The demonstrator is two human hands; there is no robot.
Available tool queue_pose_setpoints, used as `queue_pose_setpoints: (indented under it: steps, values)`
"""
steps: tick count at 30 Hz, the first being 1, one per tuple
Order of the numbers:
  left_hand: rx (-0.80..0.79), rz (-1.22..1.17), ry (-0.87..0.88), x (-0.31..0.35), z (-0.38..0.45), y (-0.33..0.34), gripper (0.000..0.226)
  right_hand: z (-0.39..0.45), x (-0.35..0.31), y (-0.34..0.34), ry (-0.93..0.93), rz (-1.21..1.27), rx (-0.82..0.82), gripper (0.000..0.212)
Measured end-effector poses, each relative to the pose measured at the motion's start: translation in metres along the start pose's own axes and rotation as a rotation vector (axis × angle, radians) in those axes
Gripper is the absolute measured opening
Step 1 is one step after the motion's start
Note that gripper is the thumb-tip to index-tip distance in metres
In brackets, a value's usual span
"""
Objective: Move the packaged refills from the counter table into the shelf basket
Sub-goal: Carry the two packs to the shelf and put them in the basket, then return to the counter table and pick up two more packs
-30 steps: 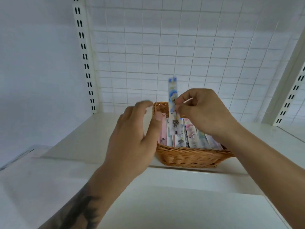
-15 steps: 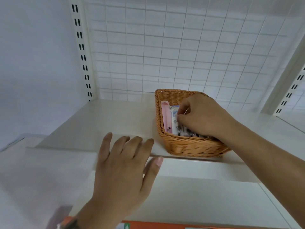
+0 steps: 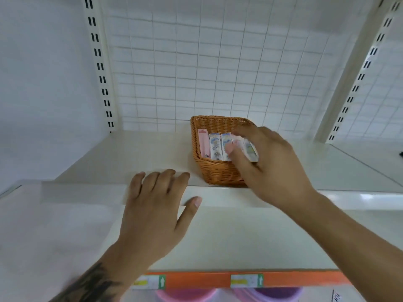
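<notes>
The packaged refills (image 3: pixel 220 147) stand in a row inside the wicker basket (image 3: pixel 218 171) on the shelf (image 3: pixel 141 153); they look light, thin and slick-wrapped, probably best pinched at the top edge. The right hand (image 3: pixel 268 162) hovers over them, fingers loosely spread, holding nothing. The left hand (image 3: pixel 157 210) lies flat and empty near the shelf's front edge.

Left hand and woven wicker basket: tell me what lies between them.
Only bare white shelf separates the left hand from the woven wicker basket, in the head view.

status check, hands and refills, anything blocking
Left hand open, empty, over shelf. Right hand open, no grip, above basket. Refill packs lying in basket. Nothing in the way.
</notes>
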State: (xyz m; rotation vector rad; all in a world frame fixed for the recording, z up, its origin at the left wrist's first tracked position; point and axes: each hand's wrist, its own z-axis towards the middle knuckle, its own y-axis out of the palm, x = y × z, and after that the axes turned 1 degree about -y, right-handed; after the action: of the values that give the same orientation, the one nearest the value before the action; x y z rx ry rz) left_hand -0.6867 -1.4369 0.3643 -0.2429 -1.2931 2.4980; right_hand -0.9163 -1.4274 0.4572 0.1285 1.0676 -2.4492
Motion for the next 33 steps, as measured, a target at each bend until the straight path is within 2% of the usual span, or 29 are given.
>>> queue_pose_setpoints:
  steps: [3,8,13,18,27,33]
  values:
    - [-0.046,0.045,-0.008,0.002,-0.012,-0.003,0.065,-0.046,0.003,0.001,-0.093,-0.157,-0.067,0.054]
    - [-0.151,0.045,-0.092,0.030,-0.051,-0.019,0.072,-0.121,0.008,-0.014,-0.082,-0.263,-0.169,0.053]
    - [-0.275,0.038,-0.134,0.077,-0.129,-0.054,0.074,-0.193,0.002,-0.031,-0.069,-0.182,-0.269,0.056]
    - [-0.353,0.065,-0.238,0.109,-0.216,-0.089,0.077,-0.249,-0.032,-0.033,-0.145,-0.091,-0.371,0.062]
    - [-0.410,0.216,-0.320,0.103,-0.301,-0.143,0.067,-0.315,-0.102,-0.045,-0.190,0.017,-0.457,0.065]
    - [-0.402,0.208,-0.354,0.092,-0.349,-0.186,0.075,-0.348,-0.156,-0.063,-0.213,0.046,-0.498,0.069]
